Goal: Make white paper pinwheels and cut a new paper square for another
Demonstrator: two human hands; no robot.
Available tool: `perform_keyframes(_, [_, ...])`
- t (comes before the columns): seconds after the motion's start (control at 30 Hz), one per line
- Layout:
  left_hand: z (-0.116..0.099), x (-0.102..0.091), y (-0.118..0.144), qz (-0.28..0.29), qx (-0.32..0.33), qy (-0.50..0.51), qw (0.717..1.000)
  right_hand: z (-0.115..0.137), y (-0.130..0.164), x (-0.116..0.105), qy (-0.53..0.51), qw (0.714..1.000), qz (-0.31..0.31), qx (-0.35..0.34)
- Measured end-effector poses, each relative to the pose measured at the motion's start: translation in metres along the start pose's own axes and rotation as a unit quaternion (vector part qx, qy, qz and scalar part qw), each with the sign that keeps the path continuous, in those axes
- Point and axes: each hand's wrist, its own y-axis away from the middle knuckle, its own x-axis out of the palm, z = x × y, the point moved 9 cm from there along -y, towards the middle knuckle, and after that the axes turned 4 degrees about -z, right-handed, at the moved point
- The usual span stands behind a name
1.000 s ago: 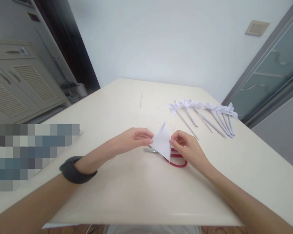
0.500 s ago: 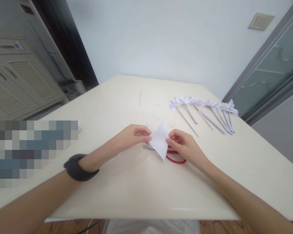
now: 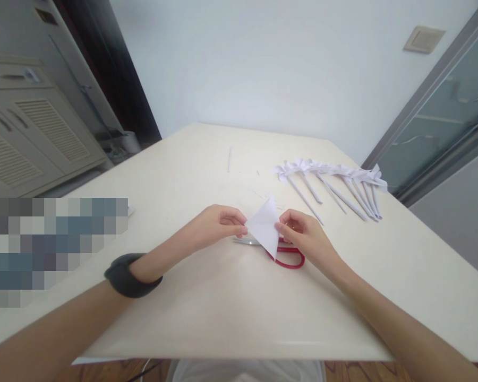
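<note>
Between my hands is a small folded piece of white paper (image 3: 264, 225), roughly triangular, held just above the table. The thumb and forefinger of my right hand (image 3: 300, 228) pinch its right edge. At its left corner, the thumb and fingers of my left hand (image 3: 227, 222) are closed around the tip. Under the paper lie red-handled scissors (image 3: 295, 265), blades pointing left; the paper and my right hand cover part of them. Tiny paper scraps (image 3: 255, 191) are scattered just behind the paper.
Several white paper flowers with rolled stems (image 3: 330, 170) lie in a row at the right back of the table (image 3: 207, 313). A thin paper roll (image 3: 230, 159) lies farther back. A blurred-out patch (image 3: 56, 244) covers the table's left side. Below the front edge stands a lined bin (image 3: 247, 371).
The paper has shifted slightly right with my right hand, uncovering more of the scissor blades. My left hand has hardly moved.
</note>
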Motion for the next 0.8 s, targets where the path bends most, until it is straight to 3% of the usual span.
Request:
perform_keyframes(0.47, [-0.013, -0.001, 0.005, -0.029, 0.044, -0.043, 0.998, 0.001, 0.0, -0.001, -0.003, 1.0, -0.004, 0.002])
perform_keyframes(0.8, [-0.015, -0.001, 0.006, -0.032, 0.043, -0.029, 0.998, 0.0, 0.001, 0.004, -0.064, 0.998, 0.022, 0.011])
